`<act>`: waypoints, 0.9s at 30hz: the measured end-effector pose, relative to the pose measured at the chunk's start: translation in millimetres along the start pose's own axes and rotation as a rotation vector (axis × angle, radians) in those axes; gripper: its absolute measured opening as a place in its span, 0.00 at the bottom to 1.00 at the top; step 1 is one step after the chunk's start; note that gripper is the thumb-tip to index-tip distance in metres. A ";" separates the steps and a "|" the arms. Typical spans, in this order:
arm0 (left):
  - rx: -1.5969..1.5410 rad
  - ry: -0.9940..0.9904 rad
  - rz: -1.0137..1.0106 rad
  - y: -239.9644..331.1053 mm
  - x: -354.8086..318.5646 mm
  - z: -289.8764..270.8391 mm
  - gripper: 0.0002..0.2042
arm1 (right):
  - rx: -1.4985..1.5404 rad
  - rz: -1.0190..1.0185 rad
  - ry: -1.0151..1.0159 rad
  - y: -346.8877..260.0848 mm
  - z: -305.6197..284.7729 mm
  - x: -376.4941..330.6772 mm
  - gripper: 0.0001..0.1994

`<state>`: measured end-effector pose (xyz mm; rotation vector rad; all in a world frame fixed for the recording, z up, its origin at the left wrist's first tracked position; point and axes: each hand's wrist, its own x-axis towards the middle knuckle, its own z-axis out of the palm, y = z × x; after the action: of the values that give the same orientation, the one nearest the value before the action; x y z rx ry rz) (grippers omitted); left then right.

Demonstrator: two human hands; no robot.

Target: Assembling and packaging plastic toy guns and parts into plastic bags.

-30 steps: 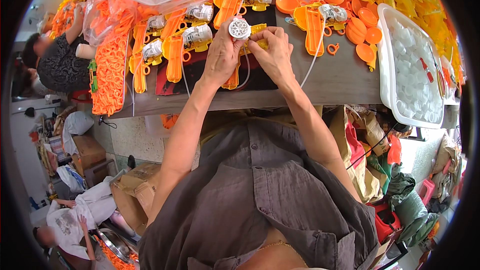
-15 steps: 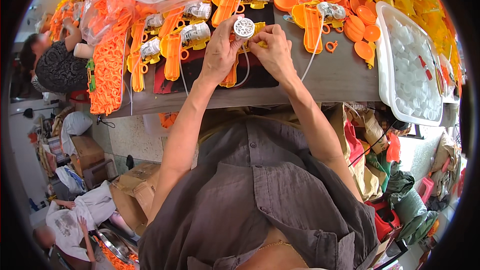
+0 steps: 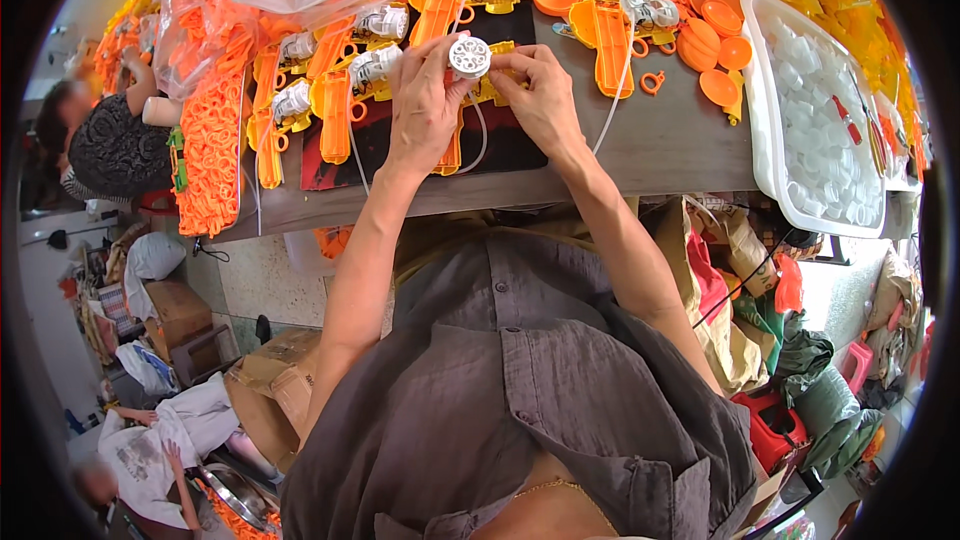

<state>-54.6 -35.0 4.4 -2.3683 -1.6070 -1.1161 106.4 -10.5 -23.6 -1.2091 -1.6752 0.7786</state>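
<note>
Above the dark mat [image 3: 512,148] on the table [image 3: 680,160], the left hand [image 3: 424,122] grasps a white disc [image 3: 469,57], patterned face up toward the wearer, its fingers wrapped round the side. Beneath it, an orange body [image 3: 449,156] with a pale tube [image 3: 483,135] lies partly hidden. Since half a second ago the whole view has slid a little, while the disc keeps nearly its place over the mat. The right hand [image 3: 546,108] now seems nearer the disc's edge, its fingers bent; I cannot tell whether they pinch anything. By my judgement, the two-handed work continues at the same spot, and the disc remains in hand.
</note>
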 end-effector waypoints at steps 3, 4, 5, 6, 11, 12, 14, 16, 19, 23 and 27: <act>-0.135 -0.032 -0.088 -6.7 -5.6 5.1 0.22 | 0.138 0.112 -0.052 -7.0 -8.2 0.6 0.10; -0.136 -0.034 -0.089 -7.7 -5.4 6.5 0.22 | 0.147 0.115 -0.068 -5.5 -9.5 0.4 0.10; -0.158 -0.026 -0.093 -8.6 -5.2 7.5 0.22 | 0.156 0.119 -0.084 -4.5 -10.3 0.4 0.10; -0.180 -0.019 -0.096 -9.3 -5.0 8.2 0.22 | 0.156 0.120 -0.084 -2.6 -9.5 0.8 0.10; -0.167 -0.007 -0.077 -10.6 -5.5 8.2 0.22 | -0.017 0.036 -0.090 -5.7 -5.7 -1.8 0.10; -0.159 0.014 -0.058 -11.3 -5.7 8.7 0.22 | -0.016 0.035 -0.089 -5.7 -4.3 -1.5 0.10; -0.177 0.000 -0.080 -6.7 -5.4 6.1 0.22 | -0.153 -0.036 -0.073 -4.9 -2.2 -2.7 0.10; -0.195 -0.011 -0.101 -2.9 -3.1 4.3 0.22 | -0.210 -0.031 -0.080 -9.0 0.0 -5.2 0.11; -0.170 0.000 -0.081 -0.4 -1.0 3.4 0.22 | -0.319 -0.003 -0.134 -19.5 -2.9 -2.9 0.10; -0.103 -0.001 -0.044 0.4 -0.5 1.9 0.22 | 0.165 0.109 -0.247 -4.6 -17.2 4.3 0.16; -0.109 -0.034 -0.069 0.6 -0.7 -2.1 0.22 | -0.221 -0.173 -0.181 -8.0 -34.7 -0.7 0.38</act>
<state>-55.3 -36.8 5.8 -2.4278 -1.6932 -1.2129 135.4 -14.2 -3.2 -1.1492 -2.0286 0.6233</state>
